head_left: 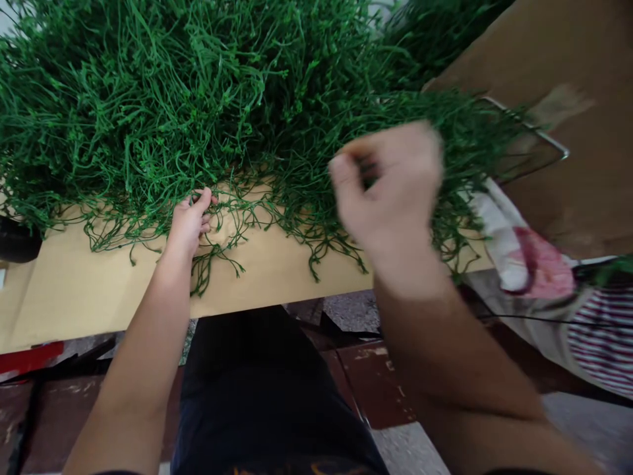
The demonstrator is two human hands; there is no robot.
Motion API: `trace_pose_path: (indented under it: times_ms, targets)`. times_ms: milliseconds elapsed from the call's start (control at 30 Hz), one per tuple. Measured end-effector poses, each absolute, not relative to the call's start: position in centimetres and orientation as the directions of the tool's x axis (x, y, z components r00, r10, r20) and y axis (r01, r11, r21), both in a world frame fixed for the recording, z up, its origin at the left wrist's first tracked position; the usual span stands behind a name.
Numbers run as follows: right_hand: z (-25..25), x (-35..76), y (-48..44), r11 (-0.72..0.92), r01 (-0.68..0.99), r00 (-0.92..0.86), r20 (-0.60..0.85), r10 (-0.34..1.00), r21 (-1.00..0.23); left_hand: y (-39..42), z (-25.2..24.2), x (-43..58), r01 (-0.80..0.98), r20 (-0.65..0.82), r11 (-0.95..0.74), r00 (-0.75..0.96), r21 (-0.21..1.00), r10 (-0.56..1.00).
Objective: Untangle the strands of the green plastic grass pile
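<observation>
A large heap of thin green artificial stems (pixel 198 99) covers the back of a cardboard-topped table (pixel 277 270). At the heap's front edge my left hand (pixel 190 221) has thumb and fingers pinched on green stems, some of which hang below it on the cardboard. My right hand (pixel 395 191) is raised over the right part of the heap, blurred by motion. Its thumb and index finger curl toward each other, and whether anything is between them cannot be made out.
On the right stand a large brown cardboard piece (pixel 578 99) and a bent metal wire frame (pixel 548 142). A white and pink cloth (pixel 539 264) lies below them, beside striped fabric (pixel 603 336). A black object (pixel 17 241) sits at the left edge.
</observation>
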State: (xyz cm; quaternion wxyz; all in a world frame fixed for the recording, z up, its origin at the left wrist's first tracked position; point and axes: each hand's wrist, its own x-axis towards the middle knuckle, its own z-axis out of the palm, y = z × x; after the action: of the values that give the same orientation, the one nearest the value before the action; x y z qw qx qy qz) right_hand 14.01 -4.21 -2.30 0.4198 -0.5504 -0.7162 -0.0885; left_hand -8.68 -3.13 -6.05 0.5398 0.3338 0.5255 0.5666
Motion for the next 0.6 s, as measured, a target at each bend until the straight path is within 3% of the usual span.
trace_pose_path:
  times_ms: [67,133,200,433,600]
  targets:
    - [-3.7,11.1,-5.3,0.421,0.809,-0.212,0.464,0.86,-0.411,-3.2,-6.0,-8.7,-0.258,-0.188,0.133,-0.2,0.957,0.962]
    - [-4.7,8.7,-5.8,0.398,0.779,-0.304,0.263,0.916,-0.485,-3.3,-6.0,-8.7,-0.255,-0.185,0.13,-0.208,0.958,0.96]
    - [-5.1,7.1,-5.7,0.369,0.78,-0.32,0.184,0.929,-0.505,-3.4,-6.1,-8.8,-0.256,-0.182,0.125,-0.211,0.959,0.961]
    - [-5.4,6.7,-4.1,0.438,0.73,-0.384,0.214,0.898,-0.525,-3.4,-6.2,-9.0,-0.328,-0.171,0.098,-0.201,0.94,0.965]
    - [-5.2,8.1,-4.2,0.578,0.445,-0.498,0.348,0.794,-0.684,-3.0,-6.3,-8.6,-0.275,-0.176,0.103,-0.253,0.956,0.951]
